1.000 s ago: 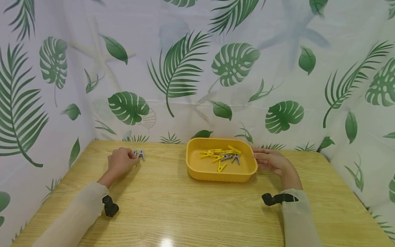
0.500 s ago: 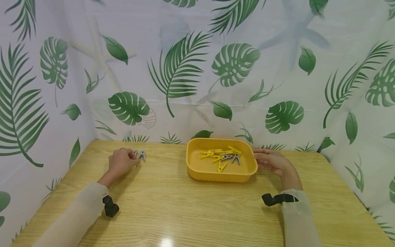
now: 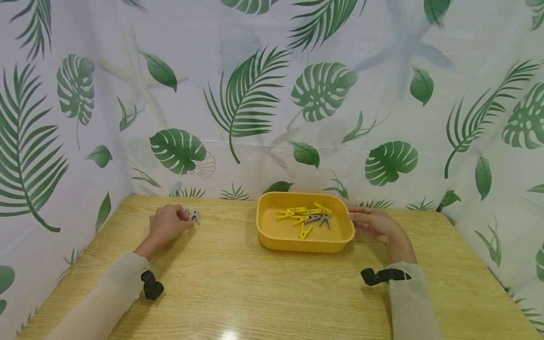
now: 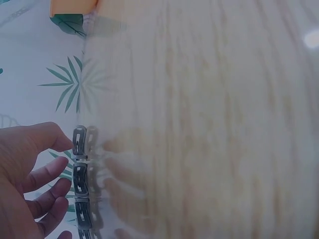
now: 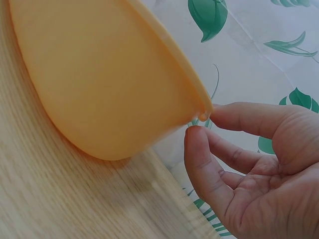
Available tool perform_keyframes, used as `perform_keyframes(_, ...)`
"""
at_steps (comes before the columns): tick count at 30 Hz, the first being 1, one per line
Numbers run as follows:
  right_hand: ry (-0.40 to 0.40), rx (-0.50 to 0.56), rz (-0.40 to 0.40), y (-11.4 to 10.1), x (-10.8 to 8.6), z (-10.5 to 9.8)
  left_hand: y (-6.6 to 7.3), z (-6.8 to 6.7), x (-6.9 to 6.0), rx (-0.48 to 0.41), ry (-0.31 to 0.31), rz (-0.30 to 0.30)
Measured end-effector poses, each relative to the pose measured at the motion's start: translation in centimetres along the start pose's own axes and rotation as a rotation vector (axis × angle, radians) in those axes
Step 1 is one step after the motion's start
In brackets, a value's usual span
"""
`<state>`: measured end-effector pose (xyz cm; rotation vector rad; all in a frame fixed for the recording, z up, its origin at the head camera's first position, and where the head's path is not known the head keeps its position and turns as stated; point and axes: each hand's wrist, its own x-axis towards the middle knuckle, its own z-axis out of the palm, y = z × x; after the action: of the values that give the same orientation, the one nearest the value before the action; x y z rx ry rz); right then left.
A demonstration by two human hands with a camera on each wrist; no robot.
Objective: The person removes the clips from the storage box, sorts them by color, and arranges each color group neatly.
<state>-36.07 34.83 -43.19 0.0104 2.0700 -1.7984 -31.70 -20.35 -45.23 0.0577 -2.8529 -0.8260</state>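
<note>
My left hand (image 3: 166, 224) is over the table's far left, beside several grey clothespins (image 3: 195, 216) with yellowish fingers hidden behind them. In the left wrist view, the grey clothespins (image 4: 80, 179) stand in a row; the thumb and loosely bent fingers are right next to them, and none is plainly pinched. A yellow plastic tub (image 3: 306, 244) sits at the back centre, holding several yellow clothespins (image 3: 301, 220) and a few grey ones (image 3: 325, 220). At the tub's right end is my right hand (image 3: 376, 224); one extended fingertip touches the rim (image 5: 192, 89), another lies just below.
The wooden table (image 3: 238, 293) ends at a leaf-patterned cloth (image 3: 255, 156) behind it and on both sides. A black wrist camera (image 3: 151, 284) is strapped to the left sleeve, and another camera (image 3: 384, 275) to the right.
The head view has tilted very slightly. Both hands, the tub and the clothespins stay practically where they were.
</note>
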Motion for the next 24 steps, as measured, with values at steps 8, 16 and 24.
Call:
perform_keyframes(8, 0.004, -0.001, -0.002, 0.1, 0.1, 0.0, 1.1, 0.0, 0.3, -0.019, 0.036, 0.046)
perform_keyframes(16, 0.017, 0.0, 0.0, 0.0, -0.1, -0.1, 4.9, 0.6, 1.6, -0.041, 0.029, 0.126)
perform_keyframes(24, 0.001, -0.005, -0.002, -0.1, -0.2, 0.0, 11.0, 2.0, 2.5, -0.133, 0.001, 0.207)
